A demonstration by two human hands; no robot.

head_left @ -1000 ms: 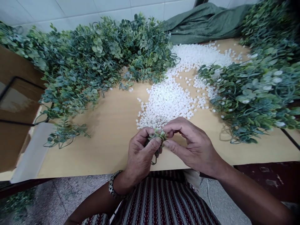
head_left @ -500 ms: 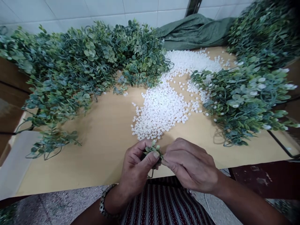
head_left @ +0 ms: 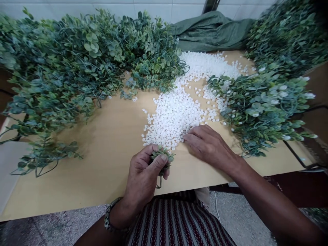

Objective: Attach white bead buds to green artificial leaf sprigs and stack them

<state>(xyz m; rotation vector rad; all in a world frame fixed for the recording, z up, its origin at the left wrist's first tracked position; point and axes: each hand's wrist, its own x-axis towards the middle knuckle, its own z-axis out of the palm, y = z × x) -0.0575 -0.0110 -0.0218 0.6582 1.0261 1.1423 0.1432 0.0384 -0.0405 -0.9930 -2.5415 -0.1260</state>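
My left hand is closed around a small artificial leaf sprig, thumb pressed on its leaves. A thin dark stem end hangs below the fingers by the table's front edge. My right hand reaches to the near right side of a heap of small white plastic pieces, its fingers pressed together at the heap's edge. Whatever lies between those fingertips is hidden. To the right of the heap, a bunch of green sprigs carries white tips on several stems.
A large pile of artificial greenery covers the back left of the table. One loose sprig lies at the front left. Behind the white pieces is a crumpled green cloth. More foliage fills the back right.
My right hand has left the sprig and moved forward to the white heap. My left hand keeps the sprig, shifted slightly left. The view has shifted slightly.
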